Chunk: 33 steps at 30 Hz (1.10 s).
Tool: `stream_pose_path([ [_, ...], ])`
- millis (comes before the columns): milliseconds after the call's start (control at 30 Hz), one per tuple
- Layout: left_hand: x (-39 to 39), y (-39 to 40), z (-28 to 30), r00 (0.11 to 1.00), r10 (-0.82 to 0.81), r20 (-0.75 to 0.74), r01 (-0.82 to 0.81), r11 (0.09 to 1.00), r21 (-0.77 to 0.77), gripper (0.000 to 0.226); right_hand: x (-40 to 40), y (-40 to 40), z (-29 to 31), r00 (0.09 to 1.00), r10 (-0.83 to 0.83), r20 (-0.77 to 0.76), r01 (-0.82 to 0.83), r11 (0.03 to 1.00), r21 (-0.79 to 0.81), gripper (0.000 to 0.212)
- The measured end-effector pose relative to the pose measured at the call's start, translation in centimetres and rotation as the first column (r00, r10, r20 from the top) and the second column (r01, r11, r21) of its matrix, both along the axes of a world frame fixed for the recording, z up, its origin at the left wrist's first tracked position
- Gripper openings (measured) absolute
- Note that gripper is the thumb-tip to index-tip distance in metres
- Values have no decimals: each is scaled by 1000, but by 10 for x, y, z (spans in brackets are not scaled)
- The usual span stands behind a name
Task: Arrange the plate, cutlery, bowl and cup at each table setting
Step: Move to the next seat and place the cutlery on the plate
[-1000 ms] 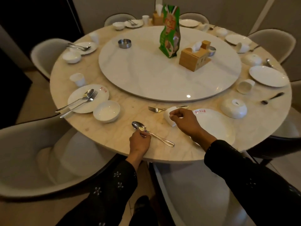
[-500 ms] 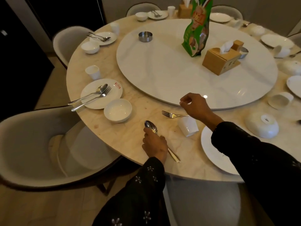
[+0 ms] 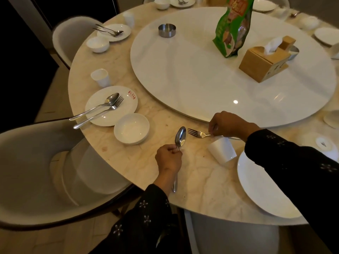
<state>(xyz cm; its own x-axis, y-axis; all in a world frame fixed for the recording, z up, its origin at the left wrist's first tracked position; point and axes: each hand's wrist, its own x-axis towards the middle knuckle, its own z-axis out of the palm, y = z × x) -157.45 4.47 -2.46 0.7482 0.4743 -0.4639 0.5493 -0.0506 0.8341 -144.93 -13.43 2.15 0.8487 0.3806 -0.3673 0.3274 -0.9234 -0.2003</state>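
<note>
A: Our left hand (image 3: pixel 169 158) is curled round the neck of the spoon (image 3: pixel 180 137), bowl end pointing away from us, handle running back under the wrist.

B: And our right hand (image 3: pixel 227 123) pinches the fork (image 3: pixel 197 133) by its handle, tines pointing left, just beside the spoon's bowl.

A: Both lie near the table (image 3: pixel 201 180) edge. The cup (image 3: pixel 222 150) sits on its side just below the fork, next to the plate (image 3: pixel 260 187) that our right sleeve crosses.

B: To the left we see a bowl (image 3: pixel 131 131) touching the rim of a second plate (image 3: pixel 111 105), which carries a spoon and fork with handles hanging over the table edge.

A: Beyond that plate stands an upright cup (image 3: pixel 100 77). Further round there's another setting: plate, cutlery, bowl, cup.

B: On the turntable (image 3: pixel 201 74) we have a metal dish (image 3: pixel 167 30), a green bag (image 3: pixel 233 26) and a tissue box (image 3: pixel 264 63). A chair (image 3: pixel 36 171) stands at our left.
</note>
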Motion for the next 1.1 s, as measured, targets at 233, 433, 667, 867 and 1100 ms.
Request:
stream_pose_path([
  [233,16,3,-2,1000,-16,1,16,998,-52,18,8,7,0,996,83,-31,-85,993,-80,7],
  [433,21,7,-1,1000,-3,-9,2,997,-77,15,14,2,-9,995,95,15,-95,995,-1,9],
  [667,29,20,11,998,55,32,-51,991,-128,12,15,-10,14,995,-60,78,39,968,247,7],
  [867,43,11,56,974,89,209,-59,987,-147,13,0,-25,62,922,-354,158,224,820,526,12],
  [1100,28,-58,103,940,-18,342,85,980,-181,13,-54,-85,87,839,-543,-12,411,621,668,16],
])
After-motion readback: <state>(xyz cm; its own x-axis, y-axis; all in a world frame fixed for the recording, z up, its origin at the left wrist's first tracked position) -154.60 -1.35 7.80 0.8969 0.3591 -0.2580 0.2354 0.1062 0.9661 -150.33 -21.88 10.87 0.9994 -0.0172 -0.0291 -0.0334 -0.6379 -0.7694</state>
